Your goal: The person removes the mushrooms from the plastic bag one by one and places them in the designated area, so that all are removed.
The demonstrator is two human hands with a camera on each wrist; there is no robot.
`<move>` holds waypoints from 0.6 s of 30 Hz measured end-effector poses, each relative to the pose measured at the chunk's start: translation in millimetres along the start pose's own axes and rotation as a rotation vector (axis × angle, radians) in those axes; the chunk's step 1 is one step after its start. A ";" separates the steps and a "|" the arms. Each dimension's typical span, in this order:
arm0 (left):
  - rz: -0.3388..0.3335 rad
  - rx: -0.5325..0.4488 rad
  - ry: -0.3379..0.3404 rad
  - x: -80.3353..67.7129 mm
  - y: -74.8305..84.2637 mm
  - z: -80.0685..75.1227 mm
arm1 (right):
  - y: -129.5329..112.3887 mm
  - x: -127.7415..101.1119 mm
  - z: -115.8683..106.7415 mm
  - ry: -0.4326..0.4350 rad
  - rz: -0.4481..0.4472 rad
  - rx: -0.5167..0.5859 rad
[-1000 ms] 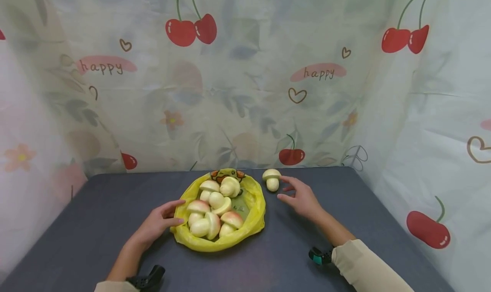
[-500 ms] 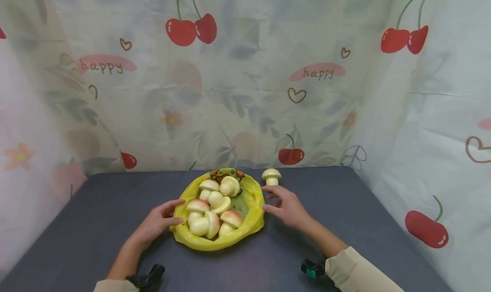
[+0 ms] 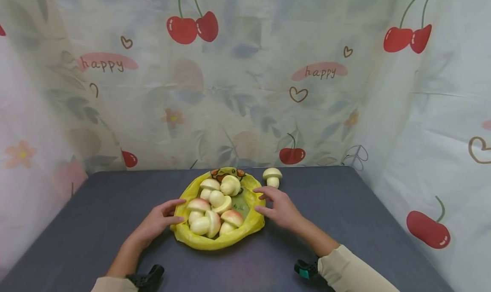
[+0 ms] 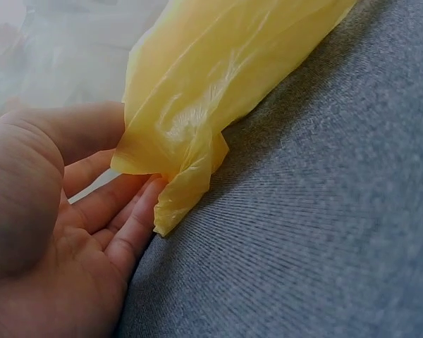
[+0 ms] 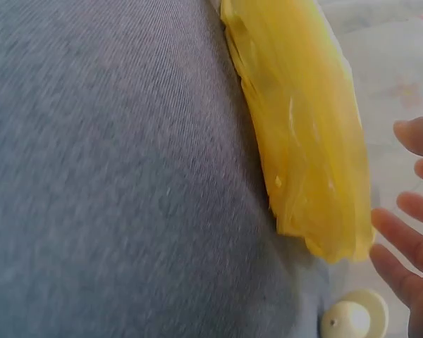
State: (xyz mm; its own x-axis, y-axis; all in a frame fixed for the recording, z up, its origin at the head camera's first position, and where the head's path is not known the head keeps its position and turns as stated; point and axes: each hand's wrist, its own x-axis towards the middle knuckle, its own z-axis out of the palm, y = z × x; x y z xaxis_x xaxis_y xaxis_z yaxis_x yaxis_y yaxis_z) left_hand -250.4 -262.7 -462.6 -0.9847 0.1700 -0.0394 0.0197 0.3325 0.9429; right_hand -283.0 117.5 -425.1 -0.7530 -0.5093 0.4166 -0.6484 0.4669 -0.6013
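Observation:
A yellow plastic bag (image 3: 254,226) sits on the table with its mouth spread wide and its rim rolled. Several toy mushrooms (image 3: 201,226), pale with some pinkish caps, lie inside. At the bag's left rim is my left hand (image 3: 155,224), its thumb and fingers loosely extended against the plastic; the left wrist view shows fingertips (image 4: 152,189) touching a crumpled fold. My right hand (image 3: 281,209) reaches to the right rim with fingers spread and nothing held. Just beyond that hand, one more toy mushroom (image 3: 272,177) stands outside the bag.
The dark grey table (image 3: 238,270) ends at a patterned cloth backdrop (image 3: 245,91), with similar cloth at both sides. A printed cartoon figure (image 3: 228,173) shows on the bag's far rim. Both wrists wear black straps (image 3: 147,278).
My right hand has moved left and slightly nearer, away from the lone toy mushroom to the bag's right rim. My left hand stays at the left rim.

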 end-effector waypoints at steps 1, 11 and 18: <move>0.003 -0.001 -0.002 -0.1 -0.1 -0.1 | -1.7 1.2 0.8 0.002 -0.008 -0.005; 0.011 0.013 -0.003 -1.3 3.0 -0.1 | -17.5 17.0 14.9 -0.096 -0.035 0.041; 0.011 0.029 -0.004 -1.3 1.7 0.3 | -29.4 32.4 24.8 -0.360 -0.017 -0.035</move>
State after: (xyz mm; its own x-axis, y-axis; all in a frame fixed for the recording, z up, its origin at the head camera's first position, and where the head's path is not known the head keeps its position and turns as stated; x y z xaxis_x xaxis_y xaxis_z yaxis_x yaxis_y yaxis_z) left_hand -249.1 -262.1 -461.1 -0.9837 0.1775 -0.0302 0.0358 0.3574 0.9333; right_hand -285.6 69.3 -410.8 -0.6589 -0.7360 0.1556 -0.6685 0.4780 -0.5698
